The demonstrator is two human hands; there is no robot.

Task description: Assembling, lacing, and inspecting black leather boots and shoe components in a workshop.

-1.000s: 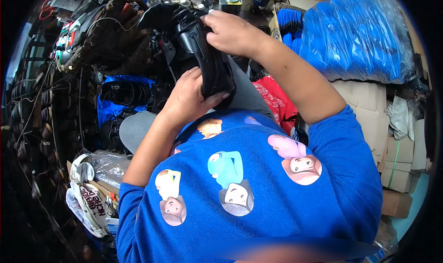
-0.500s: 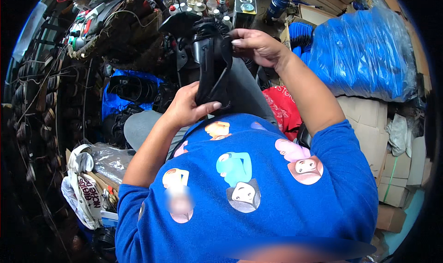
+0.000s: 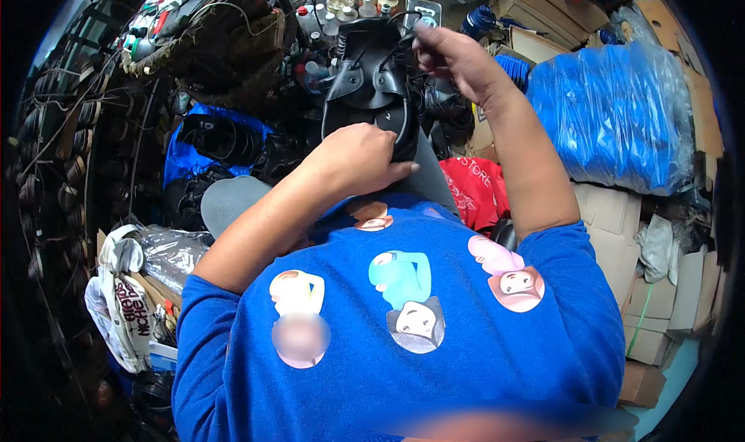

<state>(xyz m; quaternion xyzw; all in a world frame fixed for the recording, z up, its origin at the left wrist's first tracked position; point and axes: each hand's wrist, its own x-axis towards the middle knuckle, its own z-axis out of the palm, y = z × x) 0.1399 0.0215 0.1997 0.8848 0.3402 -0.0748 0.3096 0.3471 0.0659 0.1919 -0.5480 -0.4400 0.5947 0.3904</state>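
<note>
black leather shoe (image 3: 371, 85) stands lengthwise away from the body, left hand (image 3: 358, 156) gripping its near end, right hand (image 3: 454, 54) fingers pinching a lace at its far end.

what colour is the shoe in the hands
Black, upper and laces alike; the shoe shows in the head view.

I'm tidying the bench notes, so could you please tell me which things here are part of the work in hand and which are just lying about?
In hand:
black shoe, steadied by the left hand
black lace, pulled by the right hand

Lying about:
small bottles
blue plastic-wrapped bundle
red cloth
cardboard boxes
</note>
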